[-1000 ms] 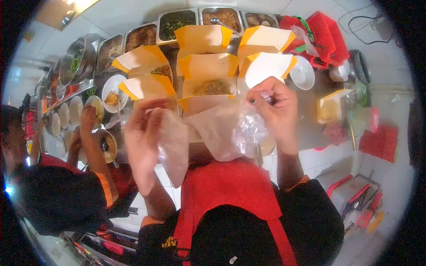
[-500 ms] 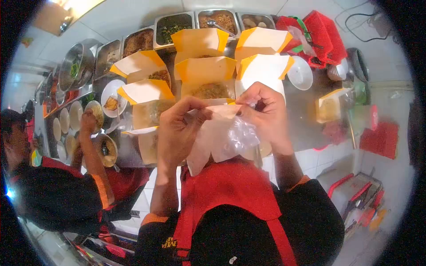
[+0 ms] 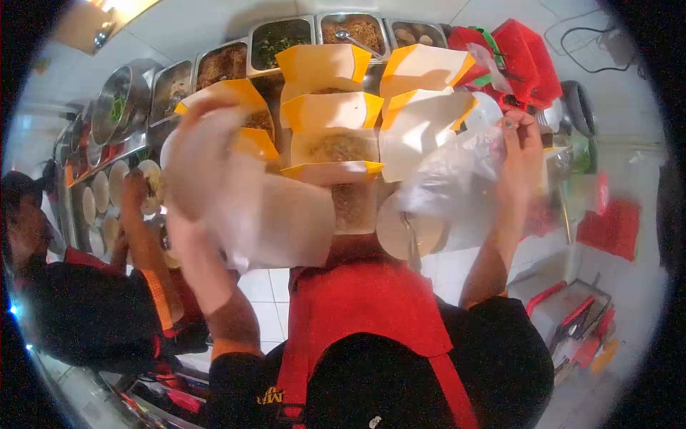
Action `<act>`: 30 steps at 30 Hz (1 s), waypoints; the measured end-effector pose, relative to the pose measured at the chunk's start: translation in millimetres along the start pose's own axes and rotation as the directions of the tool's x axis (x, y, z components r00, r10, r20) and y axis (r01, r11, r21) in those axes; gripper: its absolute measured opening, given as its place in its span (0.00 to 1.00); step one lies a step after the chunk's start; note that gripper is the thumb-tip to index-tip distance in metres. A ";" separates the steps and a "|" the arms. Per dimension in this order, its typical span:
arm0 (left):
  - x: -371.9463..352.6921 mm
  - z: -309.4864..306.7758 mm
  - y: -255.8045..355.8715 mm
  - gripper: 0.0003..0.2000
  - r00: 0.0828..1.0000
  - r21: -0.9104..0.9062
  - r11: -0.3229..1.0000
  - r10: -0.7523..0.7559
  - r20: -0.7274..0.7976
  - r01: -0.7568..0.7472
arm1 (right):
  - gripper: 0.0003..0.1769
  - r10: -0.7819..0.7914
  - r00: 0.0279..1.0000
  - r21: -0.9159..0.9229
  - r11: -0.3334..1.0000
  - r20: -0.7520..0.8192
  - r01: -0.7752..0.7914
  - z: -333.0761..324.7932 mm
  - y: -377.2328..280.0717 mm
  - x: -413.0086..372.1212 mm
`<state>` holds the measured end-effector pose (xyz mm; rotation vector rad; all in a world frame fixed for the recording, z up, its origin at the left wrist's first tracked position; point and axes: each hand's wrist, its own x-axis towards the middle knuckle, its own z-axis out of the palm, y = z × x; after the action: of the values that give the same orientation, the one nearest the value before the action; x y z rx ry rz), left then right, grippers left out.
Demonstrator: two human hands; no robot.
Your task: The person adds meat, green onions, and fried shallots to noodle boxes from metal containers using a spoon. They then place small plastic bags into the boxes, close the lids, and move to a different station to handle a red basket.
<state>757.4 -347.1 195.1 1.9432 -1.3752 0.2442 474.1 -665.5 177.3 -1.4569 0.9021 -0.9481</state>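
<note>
My left hand (image 3: 189, 171), smeared by motion, is out to the left with a white paper sheet (image 3: 293, 218). The sheet is blurred too, and it hides part of the boxes behind it. On the right, my right hand (image 3: 522, 143) pinches the edge of a clear plastic bag (image 3: 454, 175), which hangs crumpled toward the middle. Between my hands stands an open takeaway box (image 3: 354, 214) with food inside and a yellow-edged lid. Behind it are more open boxes (image 3: 332, 111) with raised lids. A pale bowl (image 3: 412, 243) with a spoon sits partly under the bag.
Metal trays of food (image 3: 282, 44) line the back of the counter, one with a spoon (image 3: 354, 41). Red baskets (image 3: 525, 61) stand at the back right. A co-worker (image 3: 86, 300) at my left reaches over several bowls (image 3: 102, 191). A metal bowl (image 3: 118, 107) holds greens.
My hands have moved apart from the middle. The left swung left with the white sheet; the right went right and up with the plastic bag, uncovering the near box and the bowl.
</note>
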 end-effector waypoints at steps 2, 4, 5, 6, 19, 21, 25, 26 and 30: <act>27.2 27.9 29.6 0.21 0.839 -0.384 0.746 -0.481 0.253 0.544 | 0.05 -0.004 1.000 -0.051 0.999 0.031 0.005 5.6 -8.4 1.9; 35.6 68.5 2.7 0.26 0.807 -0.166 0.825 -0.453 0.379 0.541 | 0.07 -0.056 0.996 -0.162 0.985 0.066 0.066 17.6 -21.4 -1.5; 31.9 80.0 0.2 0.26 0.808 -0.165 0.825 -0.453 0.378 0.540 | 0.07 -0.057 0.996 -0.161 0.985 0.066 0.067 16.8 -24.2 -1.1; 30.5 90.0 -1.7 0.28 0.839 -0.018 0.905 -0.387 0.383 0.425 | 0.08 -0.053 0.983 -0.183 0.979 0.175 0.085 15.5 -26.6 1.1; -23.9 88.0 55.1 0.25 0.711 0.210 0.854 -0.514 0.479 0.476 | 0.12 -0.100 0.787 0.049 0.995 0.609 0.088 75.1 -36.2 22.5; -26.9 88.5 55.0 0.25 0.677 0.213 0.833 -0.543 0.497 0.511 | 0.12 -0.142 0.739 0.125 0.989 0.659 0.078 110.6 -40.0 23.4; -29.5 91.4 55.0 0.22 0.712 0.201 0.846 -0.527 0.465 0.494 | 0.10 -0.300 0.573 0.345 0.938 0.763 0.030 179.8 -61.3 25.5; -29.0 91.5 55.1 0.21 0.722 0.211 0.851 -0.521 0.455 0.481 | 0.10 -0.302 0.569 0.348 0.937 0.765 0.030 192.6 -57.6 45.4; -30.4 89.8 55.5 0.21 0.705 0.196 0.837 -0.539 0.460 0.512 | 0.15 -0.426 0.503 0.554 0.822 0.752 -0.132 222.9 -73.1 31.5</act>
<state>674.0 -392.3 139.7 2.4630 -1.0313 -0.5480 693.7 -603.2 240.1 -1.2477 -0.2810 -0.3992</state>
